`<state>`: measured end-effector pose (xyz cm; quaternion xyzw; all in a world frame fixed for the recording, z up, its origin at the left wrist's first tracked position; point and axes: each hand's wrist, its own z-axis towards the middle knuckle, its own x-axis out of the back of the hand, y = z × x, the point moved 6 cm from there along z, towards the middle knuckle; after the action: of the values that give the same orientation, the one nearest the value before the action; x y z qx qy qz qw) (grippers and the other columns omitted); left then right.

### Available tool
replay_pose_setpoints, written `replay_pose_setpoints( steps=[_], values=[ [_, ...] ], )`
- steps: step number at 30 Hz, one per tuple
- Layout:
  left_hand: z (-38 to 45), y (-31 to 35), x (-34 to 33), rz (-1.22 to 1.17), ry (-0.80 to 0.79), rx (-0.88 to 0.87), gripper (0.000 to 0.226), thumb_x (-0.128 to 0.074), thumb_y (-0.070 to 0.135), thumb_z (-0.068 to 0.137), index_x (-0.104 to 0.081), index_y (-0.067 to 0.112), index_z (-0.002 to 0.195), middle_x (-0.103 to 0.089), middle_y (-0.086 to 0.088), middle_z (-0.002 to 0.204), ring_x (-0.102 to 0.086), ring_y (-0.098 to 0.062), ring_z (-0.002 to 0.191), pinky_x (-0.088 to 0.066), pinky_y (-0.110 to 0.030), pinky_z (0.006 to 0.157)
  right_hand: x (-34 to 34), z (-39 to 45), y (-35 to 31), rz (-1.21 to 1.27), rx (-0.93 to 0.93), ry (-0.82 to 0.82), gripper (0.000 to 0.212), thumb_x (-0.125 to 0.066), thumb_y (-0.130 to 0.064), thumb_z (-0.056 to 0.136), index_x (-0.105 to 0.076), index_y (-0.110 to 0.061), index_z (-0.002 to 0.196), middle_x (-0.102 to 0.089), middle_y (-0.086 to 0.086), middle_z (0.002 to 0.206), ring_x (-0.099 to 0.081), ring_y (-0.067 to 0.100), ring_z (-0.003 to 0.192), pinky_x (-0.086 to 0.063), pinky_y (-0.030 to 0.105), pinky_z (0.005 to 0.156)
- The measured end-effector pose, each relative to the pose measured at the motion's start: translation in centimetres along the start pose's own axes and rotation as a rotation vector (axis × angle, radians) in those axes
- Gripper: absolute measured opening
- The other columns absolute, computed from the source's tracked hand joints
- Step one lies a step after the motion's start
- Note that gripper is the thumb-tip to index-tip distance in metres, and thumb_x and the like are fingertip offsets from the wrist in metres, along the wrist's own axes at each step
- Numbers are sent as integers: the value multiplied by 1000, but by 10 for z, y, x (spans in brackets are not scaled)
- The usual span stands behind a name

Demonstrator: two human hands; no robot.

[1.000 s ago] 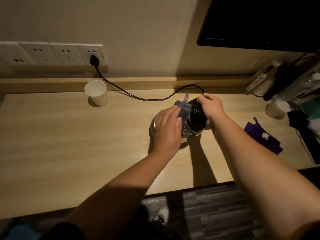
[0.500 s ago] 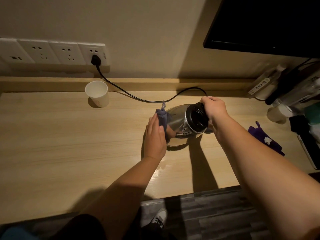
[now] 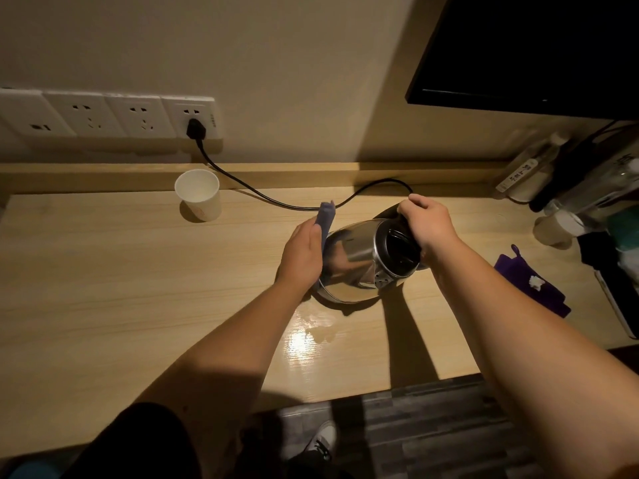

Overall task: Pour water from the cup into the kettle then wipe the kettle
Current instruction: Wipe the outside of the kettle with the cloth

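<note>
Steel kettle handle hidden under right hand

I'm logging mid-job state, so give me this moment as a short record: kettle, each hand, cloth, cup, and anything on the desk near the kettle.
kettle: steel kettle tilted on the desk, lid end toward the right
right hand: right hand grips the kettle at its top end
left hand: left hand presses the cloth to the kettle's side
cup: paper cup upright, back left, apart from the kettle
desk: shiny patch in front of the kettle, possibly water
</note>
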<state>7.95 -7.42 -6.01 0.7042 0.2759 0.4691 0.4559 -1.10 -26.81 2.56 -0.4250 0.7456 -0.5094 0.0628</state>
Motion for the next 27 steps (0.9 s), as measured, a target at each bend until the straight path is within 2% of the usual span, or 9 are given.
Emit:
replay_pose_setpoints(
  steps=[3, 6, 8, 10, 17, 21, 24, 27],
  values=[
    [24, 24, -3, 108, -218, -57, 34, -29, 30, 103, -59, 15, 107, -60, -6, 100, -54, -21, 91, -38, -32, 75, 1, 0, -1, -31, 39, -43, 50, -60, -21, 94, -49, -26, 142, -58, 8, 118, -60, 24, 94, -56, 42, 80],
    [39, 25, -15, 141, -489, 20, 35, -32, 40, 99, -61, 21, 96, -63, -5, 95, -57, -23, 91, -44, -38, 81, 1, 2, -1, -70, 90, -90, 50, -59, -18, 95, -49, -25, 143, -57, 8, 121, -63, 24, 93, -56, 34, 75],
    [45, 23, -20, 175, -567, 30, 35, -33, 44, 96, -61, 25, 87, -64, -6, 93, -59, -27, 93, -46, -42, 83, 2, 3, 0, -72, 117, -115, 50, -59, -16, 95, -50, -23, 143, -59, 9, 119, -66, 24, 92, -54, 29, 68],
    [49, 23, -24, 182, -591, 43, 37, -33, 46, 94, -62, 24, 88, -65, -8, 94, -60, -27, 92, -47, -42, 82, 6, 6, 2, -79, 134, -110, 49, -59, -16, 94, -52, -23, 142, -60, 10, 121, -65, 24, 96, -54, 30, 71],
    [41, 19, -25, 179, -504, 23, 36, -31, 39, 99, -56, 21, 79, -61, -8, 85, -57, -25, 82, -44, -36, 68, 5, 11, 4, -78, 136, -79, 48, -62, -17, 93, -54, -25, 139, -61, 7, 120, -65, 23, 97, -56, 32, 76],
    [22, 3, -11, 102, -351, 39, 34, -31, 31, 101, -50, 20, 75, -56, -3, 77, -51, -20, 74, -36, -31, 61, -5, 9, -1, -104, 125, -74, 49, -65, -22, 90, -55, -30, 137, -62, 8, 121, -66, 27, 100, -58, 45, 87],
    [2, -8, -5, 31, -225, 94, 33, -29, 33, 101, -52, 15, 84, -54, -4, 80, -50, -19, 75, -37, -33, 63, -14, 7, -4, -104, 103, -70, 50, -66, -23, 89, -55, -30, 137, -61, 9, 121, -65, 31, 102, -57, 49, 89],
    [-24, -23, -3, -51, -102, 151, 31, -26, 37, 102, -54, 25, 96, -57, 2, 88, -55, -11, 82, -42, -30, 65, -25, 3, -10, -127, 110, -81, 51, -66, -21, 89, -54, -28, 138, -61, 8, 119, -64, 31, 102, -56, 48, 90]
  ],
)
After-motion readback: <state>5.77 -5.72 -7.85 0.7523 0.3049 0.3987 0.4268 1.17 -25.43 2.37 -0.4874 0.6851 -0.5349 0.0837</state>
